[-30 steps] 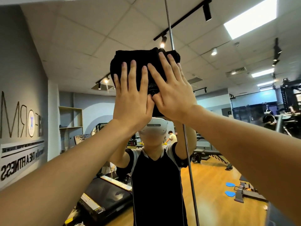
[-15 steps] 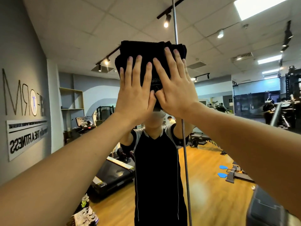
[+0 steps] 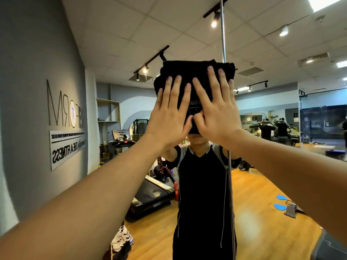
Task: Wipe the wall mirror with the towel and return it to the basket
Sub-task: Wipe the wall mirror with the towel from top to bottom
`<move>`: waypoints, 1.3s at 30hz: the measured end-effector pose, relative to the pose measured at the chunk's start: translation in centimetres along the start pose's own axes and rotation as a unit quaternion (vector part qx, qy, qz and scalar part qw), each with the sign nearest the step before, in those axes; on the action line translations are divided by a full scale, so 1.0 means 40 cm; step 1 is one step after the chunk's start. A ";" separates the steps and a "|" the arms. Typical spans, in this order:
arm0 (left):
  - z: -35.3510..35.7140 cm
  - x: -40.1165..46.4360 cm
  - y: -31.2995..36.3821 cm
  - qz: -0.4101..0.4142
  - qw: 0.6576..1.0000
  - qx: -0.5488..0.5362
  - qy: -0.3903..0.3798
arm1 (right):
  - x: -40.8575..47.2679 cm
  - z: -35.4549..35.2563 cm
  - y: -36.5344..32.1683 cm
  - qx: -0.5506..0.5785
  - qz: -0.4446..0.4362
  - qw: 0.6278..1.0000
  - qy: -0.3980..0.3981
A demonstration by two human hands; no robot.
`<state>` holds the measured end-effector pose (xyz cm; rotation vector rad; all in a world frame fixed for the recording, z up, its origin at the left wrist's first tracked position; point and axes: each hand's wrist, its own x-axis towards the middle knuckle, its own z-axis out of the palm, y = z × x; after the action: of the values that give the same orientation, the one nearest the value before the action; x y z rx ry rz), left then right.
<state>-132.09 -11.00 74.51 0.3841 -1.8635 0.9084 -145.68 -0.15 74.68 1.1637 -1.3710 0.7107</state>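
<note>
Both flat hands, left hand [image 3: 169,117] and right hand [image 3: 216,113], press the towel [image 3: 187,72] on the mirror [image 3: 281,166]; it looks soft and light, so hold its middle.

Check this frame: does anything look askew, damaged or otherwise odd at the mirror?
Nothing stands out. Both the left hand and right hand press the folded black towel flat against the wall mirror with straight fingers, across the vertical seam. No crack or spill shows. The reversed wall lettering is only a reflection.
</note>
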 end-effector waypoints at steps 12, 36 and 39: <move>0.000 -0.074 -0.131 0.009 1.000 0.011 0.010 | 0.026 0.060 -0.146 -0.017 0.014 1.000 0.000; -0.004 -0.383 -0.788 0.005 1.000 0.004 0.022 | 0.212 0.291 -0.790 0.003 -0.021 1.000 0.019; -0.013 -0.421 -0.872 0.004 1.000 0.000 0.018 | 0.240 0.321 -0.874 0.006 -0.022 1.000 0.021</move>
<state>-102.59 -36.09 74.46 0.3585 -1.8326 0.9153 -116.81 -25.55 74.38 1.1782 -1.3034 0.7079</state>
